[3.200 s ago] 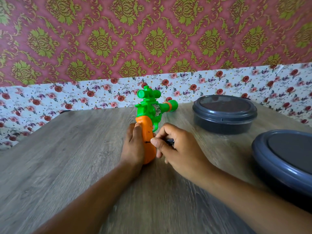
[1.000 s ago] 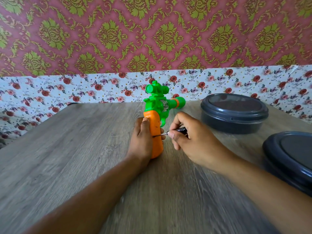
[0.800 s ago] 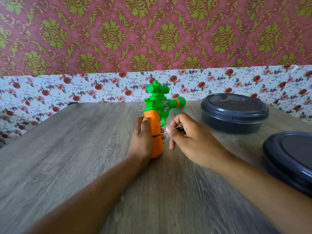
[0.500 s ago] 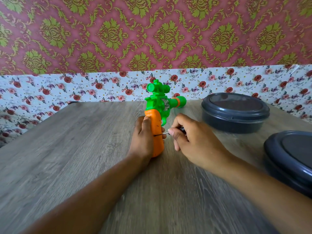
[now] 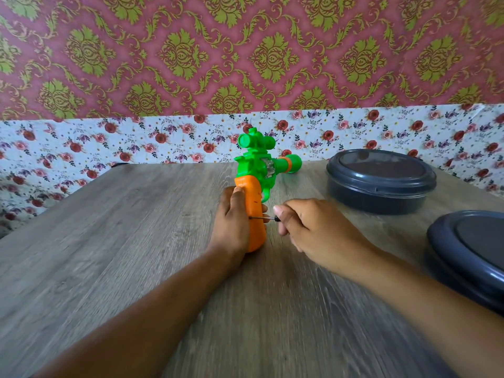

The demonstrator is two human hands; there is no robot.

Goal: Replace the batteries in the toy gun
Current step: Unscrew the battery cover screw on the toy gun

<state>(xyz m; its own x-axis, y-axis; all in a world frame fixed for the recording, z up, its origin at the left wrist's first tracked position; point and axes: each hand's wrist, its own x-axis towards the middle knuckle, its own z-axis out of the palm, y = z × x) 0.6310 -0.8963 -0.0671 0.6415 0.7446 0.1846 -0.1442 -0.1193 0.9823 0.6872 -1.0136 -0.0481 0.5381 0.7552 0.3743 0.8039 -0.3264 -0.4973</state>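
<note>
A toy gun with a green body and an orange grip lies on the wooden table, barrel pointing away to the right. My left hand wraps the orange grip from the left and holds it down. My right hand pinches a small screwdriver. Its thin metal shaft runs leftward and its tip touches the right side of the grip. The dark handle is mostly hidden in my fingers. No batteries are visible.
A round dark grey lidded container stands at the back right. A second, similar one sits at the right edge, close to my right forearm. A floral papered wall borders the table's far side.
The gun and my left hand have stayed put. My right hand has shifted its fingers around the screwdriver, whose tip stays against the orange grip.
</note>
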